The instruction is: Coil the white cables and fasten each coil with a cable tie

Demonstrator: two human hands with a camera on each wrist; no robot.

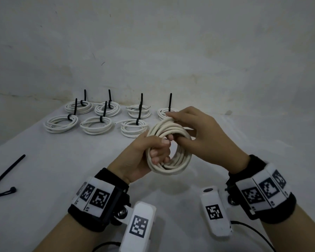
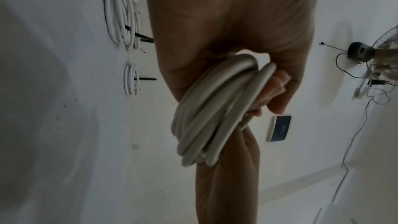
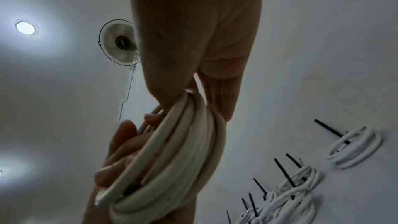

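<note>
I worked in a plain indoor room: bare white walls (image 1: 153, 42), a cloth-covered counter (image 1: 44, 170), a pedestal fan (image 3: 119, 43) and recessed ceiling lights (image 3: 26, 27).

Above the white surface (image 1: 44, 179), both hands hold one white coil (image 1: 169, 148) in the air. The left hand (image 1: 144, 157) has its fingers curled through the ring and round its near-left side, a firm grip. The right hand (image 1: 204, 135) comes over the far-right side, thumb through the ring's middle and fingers laid on the top strands. Each wrist wears a black band (image 1: 98, 199) with white marker tags. At the back of the surface lie seven tied coils (image 1: 62, 122) in two rows, each with a black tie tail standing up. One loose tie (image 1: 4, 179), bent into a hook, lies at the left, well apart from them.
</note>
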